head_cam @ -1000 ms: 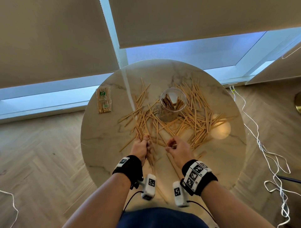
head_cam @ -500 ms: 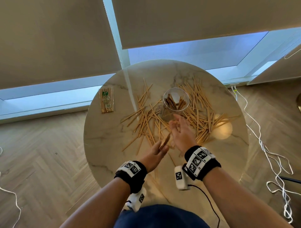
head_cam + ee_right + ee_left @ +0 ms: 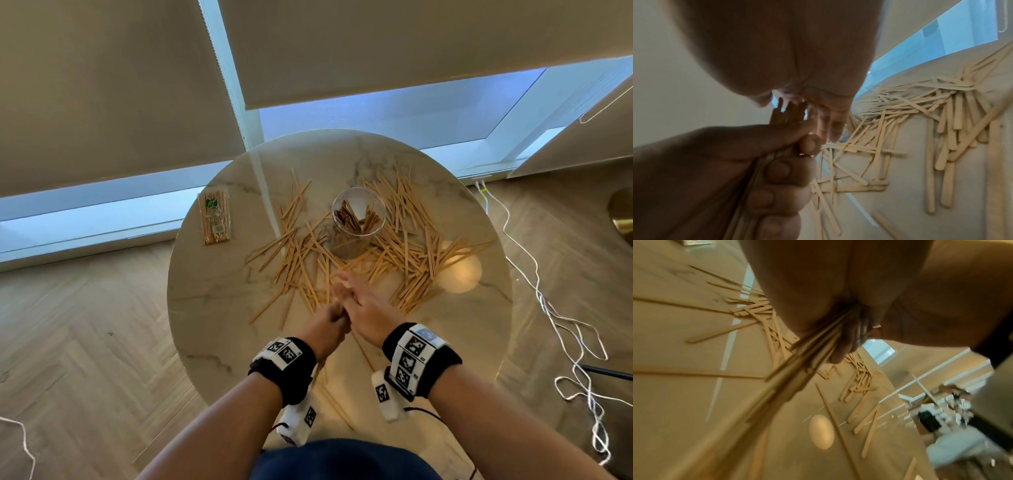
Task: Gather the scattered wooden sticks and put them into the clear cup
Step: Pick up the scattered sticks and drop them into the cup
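Observation:
Flat wooden sticks (image 3: 407,240) lie scattered across the round marble table (image 3: 212,301), most of them around the clear cup (image 3: 358,219), which stands upright at the middle with several sticks inside. My left hand (image 3: 330,318) is above the table's near half and grips a bundle of sticks (image 3: 797,363). The bundle's ends (image 3: 789,112) stick out above its fist. My right hand (image 3: 356,294) is right beside it, fingers straight, touching the bundle's top ends with its fingertips (image 3: 830,128).
A sealed packet of sticks (image 3: 215,219) lies at the table's far left. A few long thin skewers (image 3: 337,407) lie near the front edge under my wrists. White cables (image 3: 561,325) trail over the wooden floor on the right.
My left hand has lifted a bundle of sticks off the table and turned it upright. My right hand let go of the table's sticks, opened, and moved in against the bundle.

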The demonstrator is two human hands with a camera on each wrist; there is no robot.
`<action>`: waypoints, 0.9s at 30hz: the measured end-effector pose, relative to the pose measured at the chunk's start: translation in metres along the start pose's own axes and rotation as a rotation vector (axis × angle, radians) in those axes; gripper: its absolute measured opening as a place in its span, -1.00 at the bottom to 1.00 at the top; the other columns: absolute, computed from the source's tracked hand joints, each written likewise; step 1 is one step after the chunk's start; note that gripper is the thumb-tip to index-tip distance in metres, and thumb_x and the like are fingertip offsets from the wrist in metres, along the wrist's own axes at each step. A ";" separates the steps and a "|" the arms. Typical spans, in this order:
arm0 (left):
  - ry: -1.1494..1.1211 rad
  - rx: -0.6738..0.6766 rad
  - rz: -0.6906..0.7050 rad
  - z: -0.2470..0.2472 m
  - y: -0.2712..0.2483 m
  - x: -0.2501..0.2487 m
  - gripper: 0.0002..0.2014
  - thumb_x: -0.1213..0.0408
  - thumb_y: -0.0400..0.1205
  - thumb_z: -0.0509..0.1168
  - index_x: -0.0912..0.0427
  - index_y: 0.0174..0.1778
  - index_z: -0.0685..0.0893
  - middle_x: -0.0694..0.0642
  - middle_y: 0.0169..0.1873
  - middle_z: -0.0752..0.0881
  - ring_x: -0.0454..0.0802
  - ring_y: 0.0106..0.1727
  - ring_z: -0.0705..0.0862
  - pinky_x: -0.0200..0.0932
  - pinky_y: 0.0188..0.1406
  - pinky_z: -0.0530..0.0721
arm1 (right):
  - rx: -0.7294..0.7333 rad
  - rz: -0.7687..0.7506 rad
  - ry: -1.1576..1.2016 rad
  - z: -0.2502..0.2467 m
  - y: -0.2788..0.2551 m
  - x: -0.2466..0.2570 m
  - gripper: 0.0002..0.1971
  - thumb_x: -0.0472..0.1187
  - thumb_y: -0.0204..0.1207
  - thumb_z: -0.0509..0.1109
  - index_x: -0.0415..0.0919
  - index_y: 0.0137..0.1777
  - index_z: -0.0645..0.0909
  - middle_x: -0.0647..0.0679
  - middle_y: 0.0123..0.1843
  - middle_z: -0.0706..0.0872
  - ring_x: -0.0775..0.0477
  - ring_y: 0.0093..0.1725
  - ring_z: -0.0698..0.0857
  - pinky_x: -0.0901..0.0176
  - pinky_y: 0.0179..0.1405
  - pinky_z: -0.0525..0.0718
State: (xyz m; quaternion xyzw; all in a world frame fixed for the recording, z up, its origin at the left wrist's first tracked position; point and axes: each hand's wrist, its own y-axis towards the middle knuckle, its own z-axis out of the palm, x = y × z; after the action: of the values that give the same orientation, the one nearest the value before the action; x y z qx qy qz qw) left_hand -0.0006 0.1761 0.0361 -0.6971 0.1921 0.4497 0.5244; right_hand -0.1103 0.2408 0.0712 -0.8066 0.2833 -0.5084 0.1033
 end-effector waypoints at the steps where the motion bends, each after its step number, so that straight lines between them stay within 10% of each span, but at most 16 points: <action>1: -0.143 -0.055 -0.020 -0.003 0.002 -0.001 -0.87 0.28 0.80 0.12 0.12 0.05 0.58 -0.01 -0.41 0.49 -0.13 -0.48 0.39 -0.22 -0.49 0.43 | -0.049 0.004 0.070 -0.002 -0.002 -0.001 -0.43 0.26 0.70 0.07 0.01 0.62 0.33 -0.02 0.57 0.47 0.05 0.42 0.54 -0.03 0.48 0.50; 5: -0.720 -0.341 -0.084 -0.025 0.012 -0.008 -0.85 0.21 0.82 0.12 0.17 -0.03 0.42 0.03 -0.44 0.43 -0.08 -0.50 0.42 -0.14 -0.43 0.49 | 0.051 0.151 0.132 -0.003 -0.019 -0.019 -0.15 0.38 0.44 0.41 0.00 0.62 0.24 0.02 0.36 0.61 0.14 0.18 0.66 0.37 -0.04 0.61; 8: -0.942 -0.422 -0.034 -0.032 0.017 -0.015 -0.88 0.21 0.83 0.10 0.14 0.01 0.36 0.00 -0.47 0.41 -0.08 -0.51 0.40 -0.11 -0.39 0.50 | 0.300 0.264 0.157 0.017 -0.029 -0.032 0.01 0.28 0.23 0.65 0.00 0.60 0.21 -0.05 0.13 0.69 0.07 -0.12 0.73 0.26 -0.31 0.68; 11: -0.992 -0.428 -0.041 -0.018 0.014 -0.023 -0.89 0.22 0.83 0.12 0.14 0.01 0.37 0.03 -0.46 0.45 -0.05 -0.48 0.45 -0.06 -0.35 0.53 | 0.227 0.222 0.265 0.028 -0.024 -0.025 -0.33 0.05 0.29 0.71 -0.03 0.31 0.44 -0.06 -0.16 0.70 0.11 -0.46 0.60 0.24 -0.55 0.57; 16: -0.763 -0.458 -0.065 0.004 0.006 -0.034 -0.74 0.14 0.83 0.13 0.19 -0.11 0.54 0.12 -0.29 0.71 0.09 -0.20 0.69 0.07 -0.03 0.67 | 0.113 0.088 0.096 0.024 -0.014 -0.001 -0.83 -0.17 0.51 0.52 0.04 -0.15 0.56 0.09 -0.43 0.61 0.28 -0.59 0.53 0.35 -0.52 0.45; 19: -0.581 -0.386 -0.061 0.000 0.001 -0.031 -0.77 0.14 0.79 0.21 0.14 -0.10 0.67 0.24 -0.02 0.81 0.09 0.05 0.76 0.17 0.23 0.70 | 0.069 0.139 -0.072 0.022 -0.013 -0.003 -0.80 -0.01 0.65 0.31 -0.10 -0.11 0.62 -0.01 -0.33 0.67 0.03 -0.38 0.63 0.11 -0.38 0.52; 21: -0.609 -0.401 -0.016 -0.007 -0.001 -0.028 -0.89 0.25 0.70 0.37 0.16 0.09 0.63 0.33 0.05 0.79 0.10 -0.01 0.80 0.11 0.07 0.80 | 0.068 0.151 -0.149 0.018 -0.013 -0.007 -0.73 0.03 0.70 0.22 -0.06 -0.18 0.55 -0.01 -0.34 0.64 -0.03 -0.36 0.61 0.12 -0.39 0.51; 24: -0.709 -0.554 0.073 -0.028 0.005 -0.025 -0.58 0.40 0.64 0.43 0.08 0.35 0.45 0.22 -0.03 0.74 0.20 -0.10 0.82 0.12 -0.07 0.83 | 0.139 0.132 -0.268 0.013 -0.018 -0.010 -0.71 0.06 0.70 0.20 -0.03 -0.24 0.48 0.02 -0.36 0.60 -0.04 -0.37 0.60 0.17 -0.42 0.48; 27: -0.411 -0.538 0.079 -0.033 0.007 -0.029 -0.87 0.24 0.75 0.30 0.21 0.13 0.59 0.30 -0.13 0.74 0.20 -0.24 0.82 0.06 -0.21 0.82 | 0.157 0.154 -0.262 0.015 -0.021 -0.013 -0.74 0.07 0.65 0.27 -0.08 -0.14 0.57 0.03 -0.35 0.60 0.02 -0.40 0.56 0.19 -0.42 0.46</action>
State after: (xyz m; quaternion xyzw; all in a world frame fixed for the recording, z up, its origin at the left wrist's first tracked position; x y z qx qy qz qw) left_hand -0.0068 0.1383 0.0576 -0.6972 -0.0163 0.6354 0.3315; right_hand -0.0937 0.2634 0.0635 -0.8314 0.2877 -0.4099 0.2407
